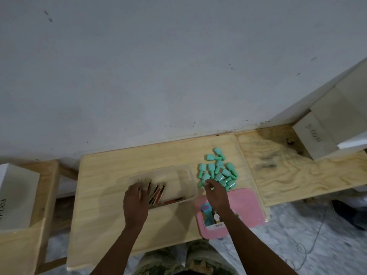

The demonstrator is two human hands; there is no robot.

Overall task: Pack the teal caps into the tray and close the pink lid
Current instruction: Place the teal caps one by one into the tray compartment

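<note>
Several teal caps [218,169] lie in a loose pile on the wooden table, right of a clear plastic tray [184,173]. The tray holds several dark and orange stick-like items [158,192] at its left. My left hand [137,201] rests on the tray's near left corner, fingers over the sticks. My right hand [215,193] reaches to the near edge of the pile, its fingertips pinching a teal cap [205,182]. The pink lid [246,207] lies flat on the table under my right wrist, a picture label on it.
The light wooden table [111,215] butts against a grey wall. A plywood shelf [297,171] extends to the right with a white box [317,135] on it. Another white box [15,195] sits at the far left. My legs show below the table edge.
</note>
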